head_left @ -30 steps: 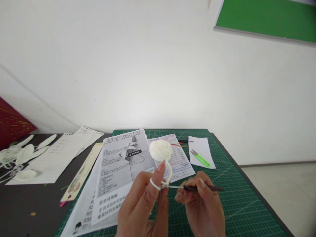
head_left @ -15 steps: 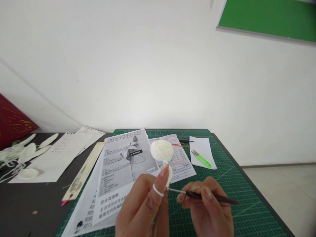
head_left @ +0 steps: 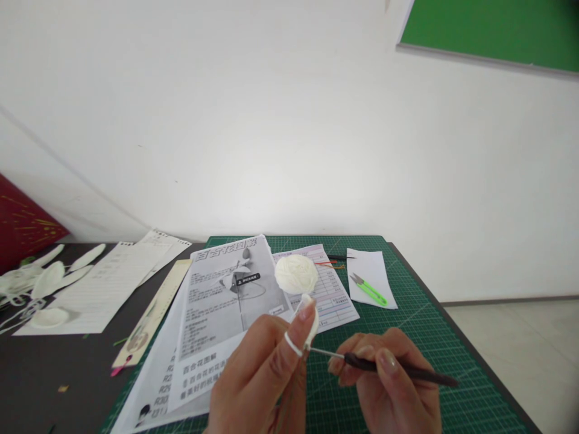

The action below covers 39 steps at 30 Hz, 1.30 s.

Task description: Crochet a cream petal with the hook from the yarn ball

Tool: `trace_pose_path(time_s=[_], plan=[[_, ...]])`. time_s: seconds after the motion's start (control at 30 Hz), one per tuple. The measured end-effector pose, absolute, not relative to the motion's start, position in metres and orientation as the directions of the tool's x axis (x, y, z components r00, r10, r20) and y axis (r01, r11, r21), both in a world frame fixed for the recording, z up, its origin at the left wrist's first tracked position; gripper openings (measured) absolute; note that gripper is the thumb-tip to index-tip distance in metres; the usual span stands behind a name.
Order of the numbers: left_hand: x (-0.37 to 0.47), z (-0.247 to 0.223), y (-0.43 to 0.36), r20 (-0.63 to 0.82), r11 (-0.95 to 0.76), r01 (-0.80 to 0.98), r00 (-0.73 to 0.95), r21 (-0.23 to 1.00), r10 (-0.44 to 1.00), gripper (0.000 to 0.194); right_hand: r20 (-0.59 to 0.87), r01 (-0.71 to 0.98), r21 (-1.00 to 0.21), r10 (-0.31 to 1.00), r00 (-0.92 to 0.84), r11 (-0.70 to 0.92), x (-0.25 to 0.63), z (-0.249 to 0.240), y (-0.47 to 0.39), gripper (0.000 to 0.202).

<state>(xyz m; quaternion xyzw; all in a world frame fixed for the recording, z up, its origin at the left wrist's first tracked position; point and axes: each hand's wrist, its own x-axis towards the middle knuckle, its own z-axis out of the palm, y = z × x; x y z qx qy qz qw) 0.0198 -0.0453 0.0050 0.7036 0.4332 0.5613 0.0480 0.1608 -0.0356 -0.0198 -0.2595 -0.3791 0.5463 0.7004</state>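
My left hand point(head_left: 266, 374) pinches a small white crochet piece point(head_left: 313, 328) between thumb and fingers, and a strand of white yarn point(head_left: 293, 345) loops round the thumb or a finger there. My right hand point(head_left: 393, 380) is closed round the dark handle of a crochet hook point(head_left: 362, 363). The hook's thin metal shaft points left, its tip meeting the lower edge of the white piece. Just beyond my left hand lies a ball of white yarn point(head_left: 296, 274). The far part of the left fingers is hidden behind the thumb.
Printed pattern sheets point(head_left: 230, 295) lie on the green cutting mat point(head_left: 452, 361). Green thread snips point(head_left: 370, 290) rest on white paper at the right. Leftward are a ruler point(head_left: 154, 313), lined sheets point(head_left: 99, 283) and white crocheted petals point(head_left: 49, 280).
My right hand and the hook have shifted slightly right and down, the handle tilting more steeply. My left hand has moved a little to the right with the crochet piece.
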Motion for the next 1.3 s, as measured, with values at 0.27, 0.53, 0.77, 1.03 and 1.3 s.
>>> trace_pose_path(time_s=[0.27,0.53,0.77,1.03,1.3], plan=[[0.013,0.006,-0.044,0.748,-0.656,0.573,0.109,0.491,0.655,0.061,0.304,-0.535,-0.792,0.950,0.072,0.294,0.167,-0.019,-0.034,0.015],[0.015,0.004,-0.043,0.738,-0.670,0.544,0.131,0.505,0.662,0.061,0.355,-0.526,-0.797,0.935,-0.012,0.296,0.172,-0.022,-0.029,0.019],[0.016,0.004,-0.040,0.737,-0.665,0.547,0.122,0.509,0.665,0.061,0.388,-0.402,-0.838,0.921,0.040,0.370,0.170,-0.023,-0.031,0.020],[0.015,0.002,-0.035,0.724,-0.654,0.545,0.119,0.525,0.680,0.056,0.594,-0.103,-0.772,0.770,0.234,0.627,0.154,-0.019,-0.039,0.014],[0.014,0.002,-0.035,0.702,-0.653,0.507,0.123,0.563,0.701,0.058,0.748,-0.019,-0.664,0.664,-0.002,0.748,0.168,-0.023,-0.034,0.023]])
